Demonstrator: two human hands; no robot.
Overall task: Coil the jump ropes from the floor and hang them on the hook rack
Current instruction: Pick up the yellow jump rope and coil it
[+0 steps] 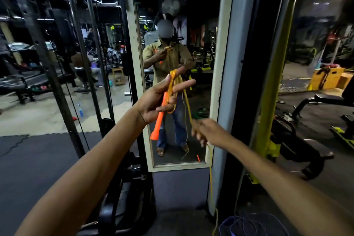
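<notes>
Rope work is roughly half done from the look of it. The left hand (pixel 153 99) has its lower fingers curled round the orange handle (pixel 160 119), with the yellow jump rope (pixel 175 82) looped in a few coils over its straighter upper fingers, up at chest height in front of the mirror (pixel 132 44). The right hand (pixel 206 132) sits lower and to the side, fingers closed round the free length. It's a bit blurred, but it does look like a proper grip. From there the loose tail (pixel 211 178) drops straight to the floor. My tip for this step: slide the right hand down the tail, bring up a length that matches the loops already there, and lay it flat over the left fingers without twisting, otherwise the coil kinks and springs open. Don't let the left fingers spread too far or the loops will slip off the tips. Watch the far end too, since it could snag as it drags in. A purple jump rope (pixel 239 224) lies in a loose heap on the floor by the feet, so that one is not yet done. I can't make out the hook rack for sure.
</notes>
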